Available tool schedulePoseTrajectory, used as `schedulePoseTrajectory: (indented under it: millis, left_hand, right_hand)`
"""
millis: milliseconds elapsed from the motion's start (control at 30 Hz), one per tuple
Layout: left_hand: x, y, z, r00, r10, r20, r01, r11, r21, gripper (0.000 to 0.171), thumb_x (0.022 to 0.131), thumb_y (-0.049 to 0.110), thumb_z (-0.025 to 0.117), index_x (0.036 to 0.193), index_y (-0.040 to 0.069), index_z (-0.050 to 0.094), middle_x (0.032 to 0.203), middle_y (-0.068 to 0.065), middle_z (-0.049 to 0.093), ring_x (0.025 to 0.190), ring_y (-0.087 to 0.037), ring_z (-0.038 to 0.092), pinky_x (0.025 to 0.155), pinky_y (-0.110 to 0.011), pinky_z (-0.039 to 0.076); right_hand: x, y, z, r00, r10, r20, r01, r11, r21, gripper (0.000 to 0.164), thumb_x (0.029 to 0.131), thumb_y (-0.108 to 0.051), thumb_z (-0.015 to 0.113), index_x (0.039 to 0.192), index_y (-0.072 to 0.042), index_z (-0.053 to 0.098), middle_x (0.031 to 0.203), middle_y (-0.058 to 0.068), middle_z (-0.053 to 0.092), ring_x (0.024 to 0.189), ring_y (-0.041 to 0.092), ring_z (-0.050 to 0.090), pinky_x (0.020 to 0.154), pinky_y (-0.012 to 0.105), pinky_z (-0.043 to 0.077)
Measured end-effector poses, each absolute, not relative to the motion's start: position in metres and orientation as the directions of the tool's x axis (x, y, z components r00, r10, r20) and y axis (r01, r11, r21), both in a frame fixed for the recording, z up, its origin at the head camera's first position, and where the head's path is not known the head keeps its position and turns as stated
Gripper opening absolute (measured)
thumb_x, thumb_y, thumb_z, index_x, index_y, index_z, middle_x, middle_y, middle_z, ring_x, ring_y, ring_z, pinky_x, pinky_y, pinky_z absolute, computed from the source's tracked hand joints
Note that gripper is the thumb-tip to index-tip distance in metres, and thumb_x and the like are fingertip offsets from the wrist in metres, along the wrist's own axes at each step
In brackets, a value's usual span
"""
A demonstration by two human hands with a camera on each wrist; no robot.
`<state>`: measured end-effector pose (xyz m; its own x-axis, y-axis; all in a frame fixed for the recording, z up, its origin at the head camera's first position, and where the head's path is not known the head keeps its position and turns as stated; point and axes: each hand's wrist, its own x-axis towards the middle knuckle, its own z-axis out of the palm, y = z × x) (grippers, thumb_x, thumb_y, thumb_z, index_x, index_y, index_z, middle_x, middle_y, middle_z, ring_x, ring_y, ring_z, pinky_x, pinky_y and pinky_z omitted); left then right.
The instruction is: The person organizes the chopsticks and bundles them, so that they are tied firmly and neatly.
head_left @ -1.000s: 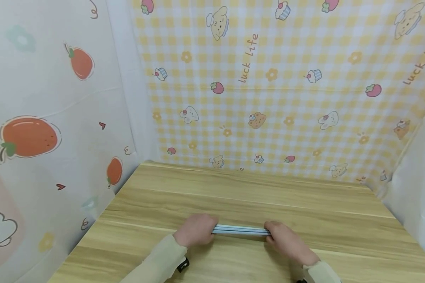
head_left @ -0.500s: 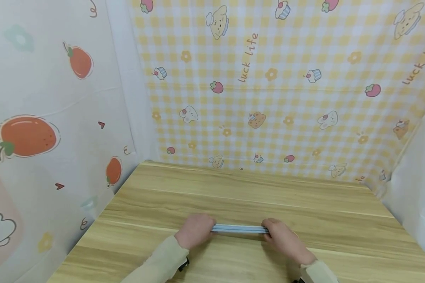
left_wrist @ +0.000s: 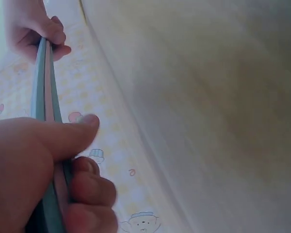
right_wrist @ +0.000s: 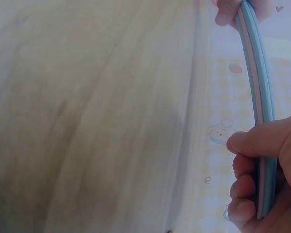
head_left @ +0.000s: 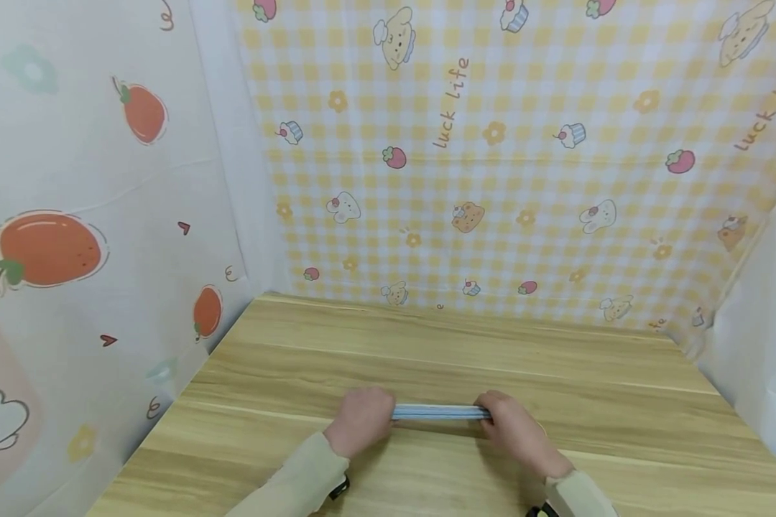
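Long, narrow light-blue strip with pale pink lengthwise stripe (head_left: 440,412) gripped in both hands

Writing: brown "luck life" on the yellow-and-white checked cloth with cartoon prints (head_left: 530,176), upright beyond the hands. Same words again further out past the right hand, last letter cut off at the frame edge; fragments "e" and "fe" low on the cloth.

Versus a second ago: left hand (head_left: 362,418) and right hand (head_left: 514,431) sit slightly closer together, strip a touch further from the person. Dark lines between its layers now fainter in the head view. Grip unchanged.

Left hand: clenched round the strip, thumb laid across it, fingers curled under. Right hand: same grasp on the other side, strip's end showing just past the fingers. Strip spans the gap between the hands, slightly bowed in the right wrist view; material can't tell.

Light wood-grain tabletop (head_left: 427,474) below the hands. Cream sleeves (head_left: 297,474) behind them, black band (head_left: 339,488) under the left one.
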<state>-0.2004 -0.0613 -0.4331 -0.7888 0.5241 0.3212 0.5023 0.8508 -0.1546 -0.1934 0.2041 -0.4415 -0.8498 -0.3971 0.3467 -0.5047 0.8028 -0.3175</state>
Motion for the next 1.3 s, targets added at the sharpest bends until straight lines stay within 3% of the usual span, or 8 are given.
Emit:
schedulePoseTrajectory:
  millis: [200,333,433,533,667,900,1133,1300]
  left_hand:
    - [-0.202,-0.064,-0.437,-0.779,0.552,0.298,0.530,0.833,-0.158,0.031,0.077,0.031,0.074,0.059,0.018,0.053,0.048,0.009,0.040,0.041,-0.004,0.029,0.032,-0.019,0.023]
    - [-0.203,-0.065,-0.435,-0.786,0.543,0.296,0.534,0.837,-0.118,0.030,0.076,0.026,0.073,0.058,0.017,0.051,0.048,0.009,0.038,0.042,-0.004,0.028,0.034,-0.019,0.023]
    - [-0.203,-0.066,-0.432,-0.782,0.539,0.313,0.529,0.839,-0.126,0.030,0.074,0.022,0.072,0.057,0.018,0.049,0.048,0.008,0.036,0.043,-0.004,0.027,0.034,-0.020,0.024]
    - [-0.203,-0.066,-0.430,-0.768,0.548,0.333,0.535,0.834,-0.139,0.031,0.074,0.021,0.072,0.055,0.018,0.047,0.047,0.009,0.033,0.042,-0.004,0.024,0.033,-0.019,0.021]
    - [-0.205,-0.064,-0.427,-0.759,0.551,0.346,0.536,0.831,-0.148,0.034,0.076,0.024,0.072,0.056,0.017,0.045,0.048,0.009,0.028,0.042,-0.003,0.020,0.033,-0.017,0.018]
    - [-0.207,-0.060,-0.422,-0.796,0.518,0.312,0.511,0.852,-0.112,0.038,0.074,0.026,0.073,0.054,0.019,0.042,0.049,0.009,0.025,0.044,-0.005,0.017,0.033,-0.020,0.017]
    - [-0.207,-0.059,-0.424,-0.775,0.522,0.357,0.500,0.851,-0.159,0.048,0.072,0.027,0.074,0.050,0.021,0.032,0.047,0.010,0.017,0.044,-0.005,0.014,0.033,-0.021,0.014]
    - [-0.207,-0.057,-0.422,-0.788,0.507,0.349,0.480,0.861,-0.166,0.051,0.072,0.036,0.076,0.049,0.021,0.033,0.046,0.009,0.016,0.043,-0.006,0.014,0.033,-0.021,0.014]
  right_hand:
    - [-0.194,0.219,-0.434,-0.899,-0.377,0.224,-0.435,0.712,-0.551,0.017,0.082,-0.014,0.071,0.097,-0.006,0.068,0.092,0.002,0.067,0.081,0.009,0.059,0.068,0.024,0.049]
    - [-0.201,0.225,-0.431,-0.964,-0.256,0.071,-0.208,0.566,-0.798,0.039,0.096,-0.033,0.053,0.118,-0.002,0.062,0.109,0.011,0.068,0.104,0.023,0.062,0.088,0.030,0.048]
    - [-0.205,0.224,-0.432,-0.972,-0.234,-0.032,-0.055,0.356,-0.933,0.056,0.102,-0.041,0.034,0.129,0.003,0.052,0.121,0.019,0.063,0.116,0.027,0.057,0.096,0.026,0.043]
    - [-0.206,0.220,-0.434,-0.952,-0.291,-0.099,0.057,0.147,-0.987,0.070,0.102,-0.048,0.023,0.137,0.010,0.040,0.131,0.023,0.056,0.119,0.023,0.056,0.094,0.019,0.043]
    - [-0.206,0.217,-0.435,-0.936,-0.329,-0.125,0.136,-0.012,-0.991,0.078,0.100,-0.052,0.020,0.142,0.013,0.028,0.136,0.021,0.052,0.116,0.016,0.059,0.091,0.020,0.047]
    - [-0.205,0.216,-0.428,-0.951,-0.262,-0.163,0.165,0.015,-0.986,0.076,0.100,-0.052,0.018,0.145,0.009,0.022,0.140,0.024,0.047,0.120,0.020,0.057,0.093,0.026,0.046]
    - [-0.201,0.212,-0.426,-0.969,-0.151,-0.196,0.183,0.097,-0.978,0.075,0.099,-0.056,0.026,0.144,0.003,0.031,0.133,0.020,0.055,0.125,0.030,0.049,0.104,0.047,0.037]
    - [-0.200,0.212,-0.425,-0.974,-0.144,-0.176,0.157,0.133,-0.978,0.071,0.100,-0.053,0.024,0.144,0.003,0.030,0.130,0.020,0.056,0.125,0.029,0.048,0.104,0.050,0.035]
